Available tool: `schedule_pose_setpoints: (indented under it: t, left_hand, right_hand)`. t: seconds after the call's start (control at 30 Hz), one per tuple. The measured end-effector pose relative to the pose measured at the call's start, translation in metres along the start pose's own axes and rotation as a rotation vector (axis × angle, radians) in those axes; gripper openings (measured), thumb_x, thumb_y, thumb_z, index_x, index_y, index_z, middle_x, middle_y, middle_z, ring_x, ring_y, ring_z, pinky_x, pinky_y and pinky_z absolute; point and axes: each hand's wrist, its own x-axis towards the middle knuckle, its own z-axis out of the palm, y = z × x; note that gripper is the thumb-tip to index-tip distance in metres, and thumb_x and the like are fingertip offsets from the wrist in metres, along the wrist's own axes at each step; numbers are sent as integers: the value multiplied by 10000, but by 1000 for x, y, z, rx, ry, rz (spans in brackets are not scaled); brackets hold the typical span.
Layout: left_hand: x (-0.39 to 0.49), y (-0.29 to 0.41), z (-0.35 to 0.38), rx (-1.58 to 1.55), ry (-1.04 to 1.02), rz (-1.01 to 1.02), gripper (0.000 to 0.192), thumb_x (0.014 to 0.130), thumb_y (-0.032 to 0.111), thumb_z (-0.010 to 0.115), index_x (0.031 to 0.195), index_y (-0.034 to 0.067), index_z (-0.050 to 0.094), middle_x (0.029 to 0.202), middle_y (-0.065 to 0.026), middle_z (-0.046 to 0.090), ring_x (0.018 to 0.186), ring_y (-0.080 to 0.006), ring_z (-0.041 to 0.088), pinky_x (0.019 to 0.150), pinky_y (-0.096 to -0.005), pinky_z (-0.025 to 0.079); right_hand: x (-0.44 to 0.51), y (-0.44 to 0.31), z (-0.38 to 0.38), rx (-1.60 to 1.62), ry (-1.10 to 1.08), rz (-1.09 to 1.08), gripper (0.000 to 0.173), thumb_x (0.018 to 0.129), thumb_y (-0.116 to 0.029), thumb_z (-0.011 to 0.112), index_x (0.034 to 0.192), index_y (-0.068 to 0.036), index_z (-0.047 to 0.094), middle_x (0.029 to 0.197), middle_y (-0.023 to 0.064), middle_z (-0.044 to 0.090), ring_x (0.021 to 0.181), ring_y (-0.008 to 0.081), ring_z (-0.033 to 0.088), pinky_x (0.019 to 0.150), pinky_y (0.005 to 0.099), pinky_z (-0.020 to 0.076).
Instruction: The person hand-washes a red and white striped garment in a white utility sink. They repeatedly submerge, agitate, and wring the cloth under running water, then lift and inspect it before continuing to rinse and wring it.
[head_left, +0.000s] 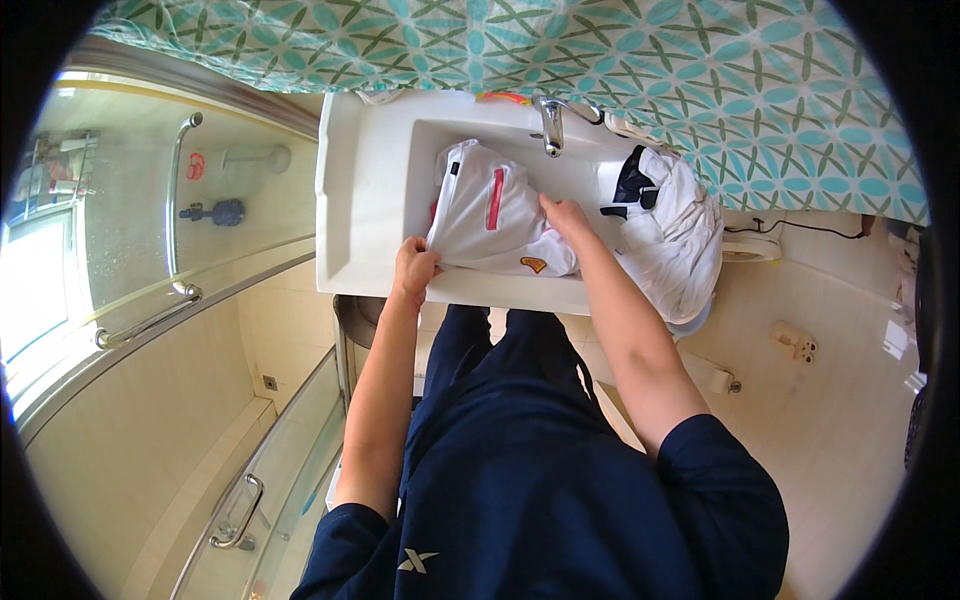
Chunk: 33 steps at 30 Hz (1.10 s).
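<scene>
A white garment (480, 217) with a red stripe and a small orange patch lies spread in the left part of the white sink basin (367, 187). My left hand (417, 266) pinches its lower left edge at the front rim. Farther right, my right hand (566, 219) grips the cloth near its right side, fingers partly hidden. To the right of that hand, a heap of white clothes (671, 232) with a black piece (637, 178) among them rests over the sink's right end.
A chrome faucet (552, 127) stands at the sink's back edge. A patterned curtain (480, 45) hangs behind it. On the left is a glass shower enclosure with a metal handle (177, 202). A toilet paper roll (721, 381) is mounted on the right wall.
</scene>
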Motion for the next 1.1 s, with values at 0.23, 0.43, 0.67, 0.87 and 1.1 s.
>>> schedule_pose_setpoints:
  t: [0.23,0.43,0.67,0.87,1.1]
  left_hand:
    - [2,-4,0,42,11,30,179,829,-54,640,971,30,571,889,-81,601,791,-207,631,656,-357,586]
    - [5,-11,2,141,20,119,198,821,-47,613,1005,11,571,868,-95,590,769,-218,623,651,-371,574]
    - [-37,0,31,927,442,755,374,792,-18,717,1158,3,641,1164,-260,640,1196,-455,571,1067,-504,462]
    - [-29,12,84,441,-9,675,248,979,121,660,1168,-12,751,1079,-207,756,1043,-332,729,883,-411,580]
    - [-2,7,117,-181,-424,-84,371,1065,255,637,1351,20,664,1143,-47,733,1016,-193,693,880,-351,557]
  right_hand:
    - [-27,0,2,354,5,-108,405,934,-270,700,1199,37,706,1064,139,754,937,272,703,854,400,554]
    - [-78,-6,-11,1053,31,-471,328,902,-73,609,1222,-9,638,1162,87,701,1082,212,660,978,350,506]
    - [-153,-11,-42,1466,-228,-356,480,821,-11,495,1285,-64,611,1234,99,687,1193,268,649,1064,427,510]
    - [-144,14,-19,1363,-241,-213,573,768,-16,502,1328,-71,605,1284,94,671,1244,306,632,1100,474,500]
    - [-155,21,-10,1393,-233,-198,560,767,3,492,1306,-37,635,1229,96,696,1184,280,658,1099,416,498]
